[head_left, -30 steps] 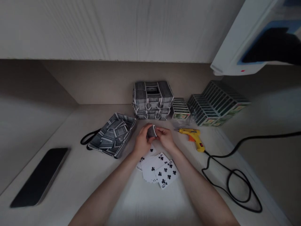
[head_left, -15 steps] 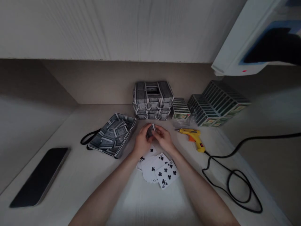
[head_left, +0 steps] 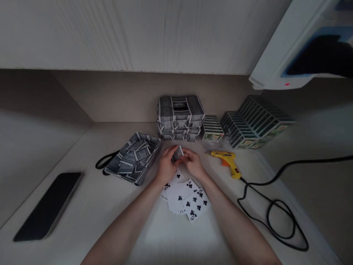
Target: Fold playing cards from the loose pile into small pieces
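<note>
My left hand [head_left: 166, 165] and my right hand [head_left: 193, 162] meet over the middle of the white table [head_left: 91, 206]. Together they pinch a folded playing card [head_left: 178, 153] with a dark patterned back, fingers closed round it. Just below the hands lies a loose fan of face-up club cards [head_left: 185, 198]. To the left sits a shallow tray made of cards [head_left: 131, 157], with several folded cards inside.
A stack of card-made trays [head_left: 179, 117] stands at the back wall, with rows of card boxes [head_left: 249, 125] to its right. A yellow glue gun [head_left: 226, 160] lies right of my hands, its black cable [head_left: 275, 213] looping away. A dark phone [head_left: 48, 206] rests at the left.
My fingers have shifted slightly on the folded card, which has turned a little between them. The hands stay in the same spot.
</note>
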{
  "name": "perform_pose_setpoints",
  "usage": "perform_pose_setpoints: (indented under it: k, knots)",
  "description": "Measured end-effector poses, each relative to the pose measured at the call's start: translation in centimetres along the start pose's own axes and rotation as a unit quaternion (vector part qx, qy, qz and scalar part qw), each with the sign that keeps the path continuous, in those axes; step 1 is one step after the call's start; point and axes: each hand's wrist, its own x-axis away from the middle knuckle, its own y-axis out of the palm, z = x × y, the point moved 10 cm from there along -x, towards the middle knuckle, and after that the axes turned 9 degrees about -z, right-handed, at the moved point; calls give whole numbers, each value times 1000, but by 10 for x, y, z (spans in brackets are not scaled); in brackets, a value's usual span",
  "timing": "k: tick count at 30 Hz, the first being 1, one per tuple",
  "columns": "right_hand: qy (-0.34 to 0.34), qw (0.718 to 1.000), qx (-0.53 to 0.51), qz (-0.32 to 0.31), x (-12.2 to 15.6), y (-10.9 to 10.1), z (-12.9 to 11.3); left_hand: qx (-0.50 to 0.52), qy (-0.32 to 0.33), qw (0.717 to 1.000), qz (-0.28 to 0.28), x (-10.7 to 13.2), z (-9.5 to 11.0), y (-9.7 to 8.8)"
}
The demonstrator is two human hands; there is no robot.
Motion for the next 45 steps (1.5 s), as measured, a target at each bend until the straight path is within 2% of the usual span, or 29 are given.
perform_pose_setpoints:
  k: [4,7,10,11,14,18,21,26,30,33,36,38,40,42,43,45]
  knots:
    - [-5,998,54,43,2,-6,-4,-10,3,1000,-12,1,6,0]
    - [3,999,23,44,3,-4,-3,53,1,998,15,1,9,-6]
    - [25,999,-23,30,4,1,1,148,-74,982,92,3,-8,-16]
    - [30,999,-23,26,5,3,2,168,-103,975,99,4,-15,-15]
    - [39,999,8,13,6,6,3,140,-149,977,63,3,-24,-6]
    - [35,994,94,34,7,2,1,68,-143,987,11,3,-19,2]
    - [3,978,199,69,9,-4,-9,36,-132,991,0,5,-13,3]
    - [-77,919,366,122,17,-6,-32,-20,-136,991,1,6,-11,2]
    - [-88,896,416,127,20,-3,-36,-17,-129,991,10,5,-12,2]
    - [-84,916,375,118,19,-3,-34,-10,-132,991,34,8,-11,-4]
    - [-45,960,256,108,15,-11,-25,17,-135,989,56,14,-7,-8]
    - [-15,977,169,126,14,-20,-19,81,-147,984,64,18,-7,-8]
    - [-7,983,113,141,13,-26,-17,196,-170,964,54,18,-10,-3]
    - [-7,987,90,133,10,-26,-16,344,-198,917,34,15,-14,6]
    - [-4,988,88,123,9,-25,-15,433,-205,878,26,13,-14,10]
    - [2,990,98,100,7,-21,-12,605,-206,769,13,7,-10,15]
